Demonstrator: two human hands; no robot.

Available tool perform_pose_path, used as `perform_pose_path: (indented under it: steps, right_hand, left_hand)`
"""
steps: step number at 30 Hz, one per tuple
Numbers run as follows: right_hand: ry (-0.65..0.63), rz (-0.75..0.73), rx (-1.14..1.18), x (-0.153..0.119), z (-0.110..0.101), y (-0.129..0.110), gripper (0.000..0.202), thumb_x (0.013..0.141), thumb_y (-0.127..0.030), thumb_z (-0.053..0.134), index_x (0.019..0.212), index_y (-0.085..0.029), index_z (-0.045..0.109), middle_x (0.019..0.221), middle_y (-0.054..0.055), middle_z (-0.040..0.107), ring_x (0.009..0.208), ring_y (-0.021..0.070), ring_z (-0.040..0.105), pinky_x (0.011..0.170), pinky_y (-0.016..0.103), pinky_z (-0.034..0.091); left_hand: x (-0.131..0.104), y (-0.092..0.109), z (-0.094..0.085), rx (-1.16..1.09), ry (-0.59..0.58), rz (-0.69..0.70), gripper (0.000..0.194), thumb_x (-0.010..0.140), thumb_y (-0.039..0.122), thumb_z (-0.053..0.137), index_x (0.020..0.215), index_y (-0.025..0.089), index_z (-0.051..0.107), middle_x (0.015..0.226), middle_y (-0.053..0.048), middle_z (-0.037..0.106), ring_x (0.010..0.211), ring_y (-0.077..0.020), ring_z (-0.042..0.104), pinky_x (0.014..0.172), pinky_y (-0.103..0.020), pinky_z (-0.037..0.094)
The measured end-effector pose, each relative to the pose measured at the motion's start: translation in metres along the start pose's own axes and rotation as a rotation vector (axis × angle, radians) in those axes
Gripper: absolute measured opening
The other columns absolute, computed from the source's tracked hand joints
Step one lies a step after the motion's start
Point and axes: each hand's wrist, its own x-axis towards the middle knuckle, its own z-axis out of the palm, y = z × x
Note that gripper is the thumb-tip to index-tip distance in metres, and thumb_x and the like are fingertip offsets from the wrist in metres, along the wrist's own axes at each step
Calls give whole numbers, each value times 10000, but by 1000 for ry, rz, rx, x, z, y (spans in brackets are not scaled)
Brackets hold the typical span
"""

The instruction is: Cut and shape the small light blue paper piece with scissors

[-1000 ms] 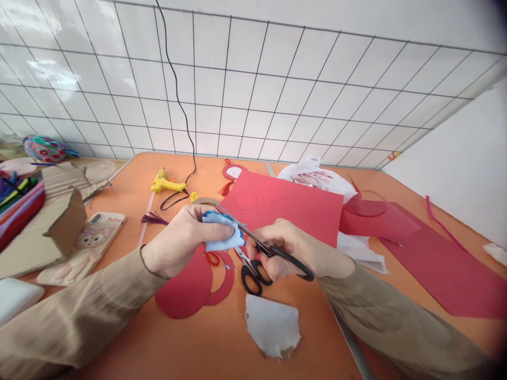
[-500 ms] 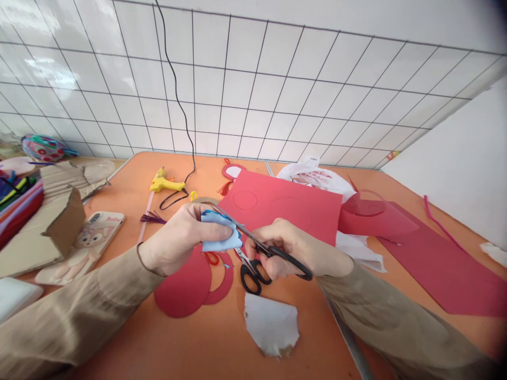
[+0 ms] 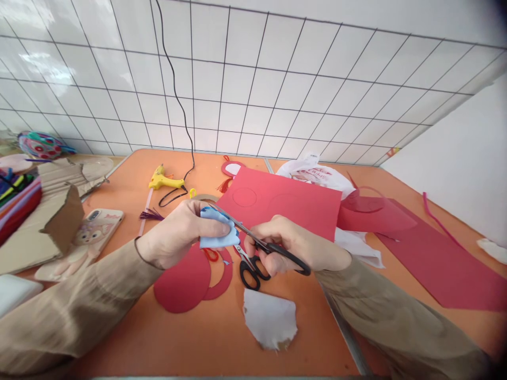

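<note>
My left hand (image 3: pixel 177 230) pinches a small light-blue piece (image 3: pixel 216 235) with a darker blue, wavy edge; whether it is felt or paper I cannot tell. In my right hand (image 3: pixel 291 244) is a pair of black-handled scissors (image 3: pixel 288 254), its blades lying along the upper right edge of the blue piece. A second pair of scissors (image 3: pixel 250 272) rests on the table beneath my hands. Beside it lie a red disc (image 3: pixel 182 285) and a red ring (image 3: pixel 224 279). Nearer to me is a torn pale scrap (image 3: pixel 270 318).
A large red sheet (image 3: pixel 285 203) with drawn circles lies behind my hands, a white plastic bag (image 3: pixel 312 174) beyond it. At the back left stands a yellow glue gun (image 3: pixel 163 179) with its cord. A phone (image 3: pixel 97 232) and cardboard (image 3: pixel 43 227) are at left. More red sheet (image 3: pixel 443 264) spreads right.
The whole view has shifted very slightly. Both hands keep nearly the same pose, with the blue piece and the scissors still together.
</note>
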Motion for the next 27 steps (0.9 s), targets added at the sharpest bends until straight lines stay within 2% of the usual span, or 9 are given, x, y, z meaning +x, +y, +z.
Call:
perform_pose_path:
  steps: [5, 8, 13, 21, 27]
  right_hand:
    - [21, 21, 61, -1, 0, 0, 537, 693, -639, 738, 813, -132, 608, 581, 3, 581, 462, 118, 527, 427, 238, 446]
    - [20, 33, 45, -3, -1, -1, 597, 679, -708, 712, 810, -135, 609, 551, -5, 554, 458, 122, 518, 413, 234, 409]
    - [-20, -34, 27, -3, -3, -1, 728, 645, -831, 634, 846, -132, 607, 602, 21, 587, 506, 132, 529, 444, 241, 403]
    - [-49, -83, -80, -3, -5, -7, 621, 747, -755, 614, 866, -146, 589, 669, 25, 583, 566, 133, 516, 507, 252, 427]
    - [-92, -62, -10, -7, -15, -3, 652, 733, -755, 643, 888, -123, 588, 668, 33, 594, 569, 133, 534, 518, 248, 399]
  left_hand:
    - [-1, -2, 2, -16, 14, 7, 88, 574, 204, 780, 539, 149, 721, 535, -23, 662, 482, -96, 541, 480, -213, 386]
    - [-2, -3, 3, -9, 19, -3, 95, 581, 210, 784, 551, 143, 724, 546, -31, 662, 494, -102, 543, 485, -219, 389]
    - [-2, -2, 4, -33, 18, -3, 86, 572, 211, 800, 576, 148, 741, 580, -38, 686, 514, -114, 571, 501, -226, 416]
    - [-3, -3, 2, -110, 9, 46, 90, 615, 179, 808, 561, 158, 740, 566, -13, 680, 505, -79, 557, 479, -180, 400]
    - [1, 0, -4, -139, 131, 92, 79, 641, 190, 807, 619, 137, 753, 649, -53, 718, 576, -117, 616, 525, -209, 465]
